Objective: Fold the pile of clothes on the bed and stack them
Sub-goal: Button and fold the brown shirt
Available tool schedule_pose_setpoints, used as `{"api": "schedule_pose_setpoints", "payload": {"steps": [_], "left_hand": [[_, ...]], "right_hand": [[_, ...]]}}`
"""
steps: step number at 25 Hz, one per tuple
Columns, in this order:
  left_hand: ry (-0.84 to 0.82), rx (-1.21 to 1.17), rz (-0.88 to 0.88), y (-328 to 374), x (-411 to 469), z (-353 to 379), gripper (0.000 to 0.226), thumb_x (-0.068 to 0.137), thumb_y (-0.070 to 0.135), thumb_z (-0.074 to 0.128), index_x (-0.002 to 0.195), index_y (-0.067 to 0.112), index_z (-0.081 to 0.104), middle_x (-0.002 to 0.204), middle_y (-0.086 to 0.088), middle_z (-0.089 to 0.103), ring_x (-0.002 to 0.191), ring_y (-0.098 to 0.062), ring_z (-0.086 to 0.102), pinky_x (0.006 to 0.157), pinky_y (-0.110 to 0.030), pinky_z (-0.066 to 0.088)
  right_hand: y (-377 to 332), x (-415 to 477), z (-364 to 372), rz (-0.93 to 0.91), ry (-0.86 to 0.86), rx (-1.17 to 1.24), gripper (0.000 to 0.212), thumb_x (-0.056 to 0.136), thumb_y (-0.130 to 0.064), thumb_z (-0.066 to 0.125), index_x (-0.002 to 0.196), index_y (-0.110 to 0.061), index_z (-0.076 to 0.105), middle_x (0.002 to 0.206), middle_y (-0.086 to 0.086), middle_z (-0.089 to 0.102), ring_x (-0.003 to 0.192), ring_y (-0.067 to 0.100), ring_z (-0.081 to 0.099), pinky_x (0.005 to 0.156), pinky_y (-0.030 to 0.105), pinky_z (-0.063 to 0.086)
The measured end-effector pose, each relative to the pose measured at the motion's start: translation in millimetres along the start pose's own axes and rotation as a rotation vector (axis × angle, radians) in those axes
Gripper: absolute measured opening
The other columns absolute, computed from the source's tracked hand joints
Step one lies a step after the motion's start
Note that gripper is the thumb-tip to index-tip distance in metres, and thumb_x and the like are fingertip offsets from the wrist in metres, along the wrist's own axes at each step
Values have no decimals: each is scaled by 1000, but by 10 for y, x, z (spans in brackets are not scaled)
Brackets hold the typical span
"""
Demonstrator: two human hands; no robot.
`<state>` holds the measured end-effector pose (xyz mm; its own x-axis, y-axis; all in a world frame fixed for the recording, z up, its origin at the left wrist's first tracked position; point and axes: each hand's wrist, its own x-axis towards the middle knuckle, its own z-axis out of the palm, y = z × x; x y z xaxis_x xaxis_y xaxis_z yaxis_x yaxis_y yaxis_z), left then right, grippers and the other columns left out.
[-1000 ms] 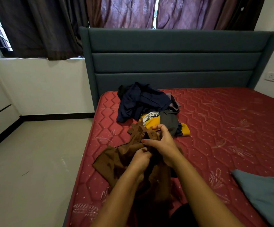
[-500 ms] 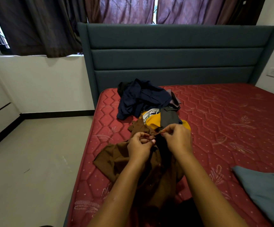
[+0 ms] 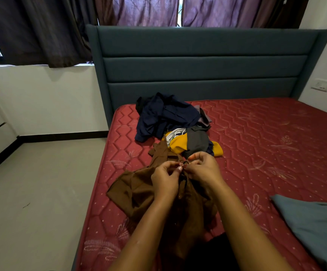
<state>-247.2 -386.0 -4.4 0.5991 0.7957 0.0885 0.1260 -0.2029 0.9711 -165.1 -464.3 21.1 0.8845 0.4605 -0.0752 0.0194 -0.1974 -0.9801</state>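
The brown shirt [image 3: 139, 192] lay crumpled on the near left part of the bed [image 3: 256, 143], its lower end trailing toward the person. Both hands met over its front opening. The left hand [image 3: 165, 179] pinched the cloth between thumb and curled fingers just by a small round button [image 3: 181, 164]. The right hand [image 3: 204, 171] pinched the facing edge of the shirt, its fingertips touching those of the left. A second button showed lower on the placket.

Just beyond the hands sat the unfolded pile: a yellow and white garment [image 3: 179, 143] with a dark print too small to read, a grey garment [image 3: 196, 140] lying over it, and a navy garment [image 3: 164, 116] heaped farthest back, near the headboard [image 3: 197, 61]. The shirt's far end touched the yellow piece.

The bed was a bare red quilted mattress with pale leaf patterns. A grey-blue cloth [image 3: 311, 222] lay flat at the near right. Dark purple curtains [image 3: 145, 10] hung behind the teal headboard, and a white switch plate [image 3: 322, 85] sat on the right wall.
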Motion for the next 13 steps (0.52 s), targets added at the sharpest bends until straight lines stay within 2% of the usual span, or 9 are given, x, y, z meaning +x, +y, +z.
{"api": "schedule_pose_setpoints", "payload": {"steps": [2,5,8,10,11,13], "left_hand": [[23,69,48,24,4,9,11,88,14,66,97,16,72,87,9,69,74,7,57,63,1,40],[42,171,114,51,15,7,12,88,14,65,98,15,73,89,4,71,75,0,59,63,-1,38],[9,256,188,61,4,25,15,88,12,63,99,14,72,92,2,72,83,-9,64,72,-13,44],[-3,268,213,69,13,33,13,87,11,63,97,13,72,90,1,72,80,-9,63,69,-14,43],[-7,270,224,67,34,35,12,87,11,64,95,13,72,89,0,72,80,-10,63,68,-16,44],[-33,298,256,53,101,47,10,85,12,64,92,13,72,88,-3,72,82,-16,65,69,-25,48]], "right_hand": [[20,-15,11,-68,21,-57,19,77,-4,73,86,-15,60,66,8,60,66,28,65,70,47,56],[54,-35,19,-169,38,-137,16,77,-14,77,86,-21,66,76,7,69,75,27,69,70,50,58],[39,-58,-9,-279,69,-279,17,78,-12,76,91,-19,68,76,1,70,72,15,67,70,35,57],[-4,-63,-39,-371,56,-375,21,79,-7,75,94,-18,66,75,-4,67,69,6,64,64,21,53],[-22,-55,-56,-403,23,-411,24,79,-5,74,96,-19,65,76,-6,67,69,3,63,64,18,53],[-42,-22,-93,-454,-38,-484,30,79,-2,72,100,-22,62,80,-6,67,73,5,64,69,26,55]]}}
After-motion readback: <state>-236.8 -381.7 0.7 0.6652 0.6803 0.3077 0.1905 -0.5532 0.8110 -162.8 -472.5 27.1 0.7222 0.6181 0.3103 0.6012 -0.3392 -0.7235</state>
